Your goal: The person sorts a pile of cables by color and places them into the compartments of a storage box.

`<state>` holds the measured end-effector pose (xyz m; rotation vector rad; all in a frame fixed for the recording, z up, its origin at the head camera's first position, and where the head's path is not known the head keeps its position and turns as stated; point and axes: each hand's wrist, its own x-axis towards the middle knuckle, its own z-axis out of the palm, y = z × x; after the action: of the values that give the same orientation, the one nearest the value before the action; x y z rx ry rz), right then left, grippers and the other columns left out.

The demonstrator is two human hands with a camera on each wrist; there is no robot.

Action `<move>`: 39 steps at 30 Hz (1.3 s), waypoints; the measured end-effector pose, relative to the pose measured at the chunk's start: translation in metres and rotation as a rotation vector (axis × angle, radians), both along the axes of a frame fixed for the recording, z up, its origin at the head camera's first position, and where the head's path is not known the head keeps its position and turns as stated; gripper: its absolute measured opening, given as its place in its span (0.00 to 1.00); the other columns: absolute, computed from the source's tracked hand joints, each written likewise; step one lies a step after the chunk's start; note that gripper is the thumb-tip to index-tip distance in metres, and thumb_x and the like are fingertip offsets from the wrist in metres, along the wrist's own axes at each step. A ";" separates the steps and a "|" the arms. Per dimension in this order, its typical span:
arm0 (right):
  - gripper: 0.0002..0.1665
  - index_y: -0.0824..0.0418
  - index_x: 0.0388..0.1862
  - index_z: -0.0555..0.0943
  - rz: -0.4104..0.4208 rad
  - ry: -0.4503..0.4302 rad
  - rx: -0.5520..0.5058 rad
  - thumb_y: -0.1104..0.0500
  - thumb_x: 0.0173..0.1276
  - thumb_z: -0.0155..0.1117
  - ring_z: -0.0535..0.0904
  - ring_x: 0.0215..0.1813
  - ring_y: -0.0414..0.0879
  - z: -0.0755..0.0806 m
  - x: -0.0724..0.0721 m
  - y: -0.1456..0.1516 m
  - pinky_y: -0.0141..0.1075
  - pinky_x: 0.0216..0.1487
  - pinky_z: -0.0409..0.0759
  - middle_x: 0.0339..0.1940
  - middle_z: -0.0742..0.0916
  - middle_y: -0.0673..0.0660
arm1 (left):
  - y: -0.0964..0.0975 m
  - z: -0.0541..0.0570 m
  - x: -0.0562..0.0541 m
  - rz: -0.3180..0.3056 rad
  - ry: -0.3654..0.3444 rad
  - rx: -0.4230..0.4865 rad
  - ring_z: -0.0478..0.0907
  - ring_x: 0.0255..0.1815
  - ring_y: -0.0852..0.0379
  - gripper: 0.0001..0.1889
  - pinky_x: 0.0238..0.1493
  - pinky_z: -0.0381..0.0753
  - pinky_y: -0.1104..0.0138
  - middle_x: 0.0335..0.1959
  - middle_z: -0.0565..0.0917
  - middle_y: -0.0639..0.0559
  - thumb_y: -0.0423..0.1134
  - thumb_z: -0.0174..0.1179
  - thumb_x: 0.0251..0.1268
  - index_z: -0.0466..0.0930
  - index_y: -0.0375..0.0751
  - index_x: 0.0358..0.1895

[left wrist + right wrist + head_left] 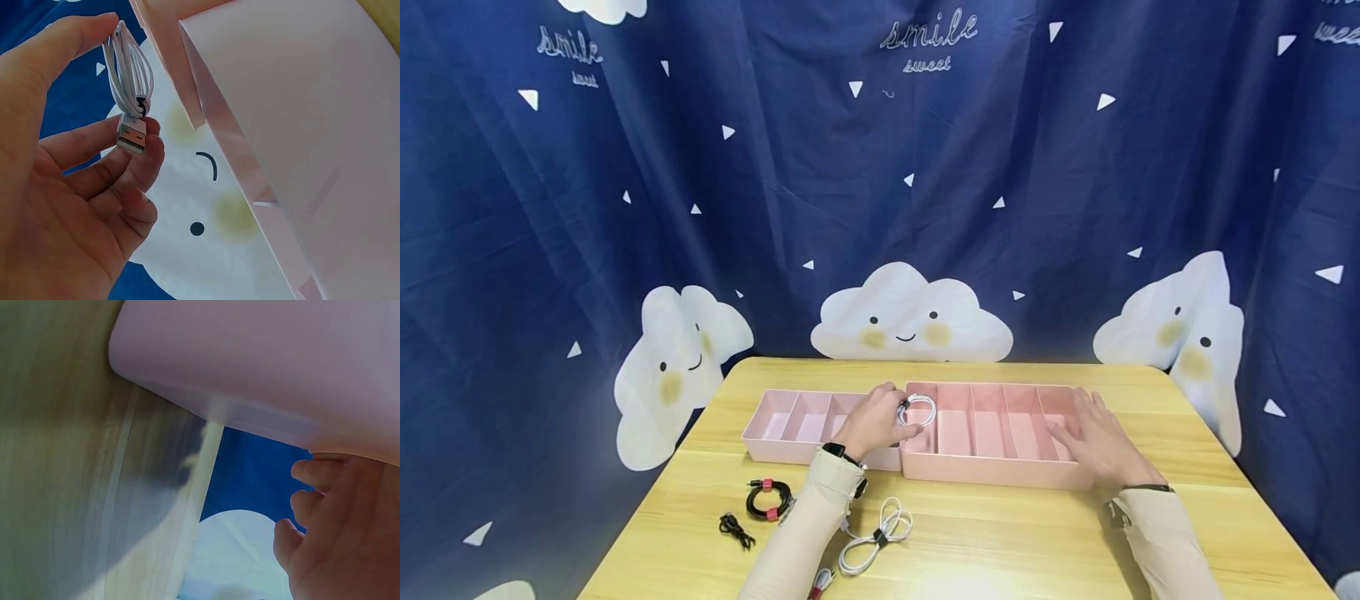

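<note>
My left hand [876, 421] pinches a coiled white USB cable [917, 411] between thumb and fingers, over the left end compartment of the pink divided box [992, 469]. In the left wrist view, the cable's metal plug [131, 139] hangs below the coil near the fingertips. My right hand [1105, 442] is at the right end of this box, its thumb over the end compartment and its fingers along the outside. Those fingers look relaxed in the right wrist view, close to the box's wall [262, 362]; the thumb is hidden there.
A paler pink divided box [775, 450] adjoins the first on the left. In front lie a black cable with red straps [751, 500], a small black cable bundle [735, 530], a white cable with a black tie [859, 562] and a partly hidden cable with red [822, 582].
</note>
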<state>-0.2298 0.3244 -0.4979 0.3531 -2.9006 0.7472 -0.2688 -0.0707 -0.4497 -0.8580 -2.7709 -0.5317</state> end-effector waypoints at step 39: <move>0.55 0.84 0.78 0.49 -0.002 0.005 -0.011 0.39 0.79 0.53 0.45 0.79 0.84 0.002 0.002 -0.001 0.71 0.77 0.48 0.79 0.55 0.85 | 0.006 -0.001 0.001 0.034 0.003 -0.068 0.76 0.35 0.57 0.25 0.35 0.80 0.65 0.37 0.83 0.47 0.54 0.76 0.55 0.87 0.37 0.47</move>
<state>-0.2282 0.3235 -0.4960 0.3507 -2.8904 0.7609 -0.2676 -0.0644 -0.4507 -0.8233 -2.8107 -0.4322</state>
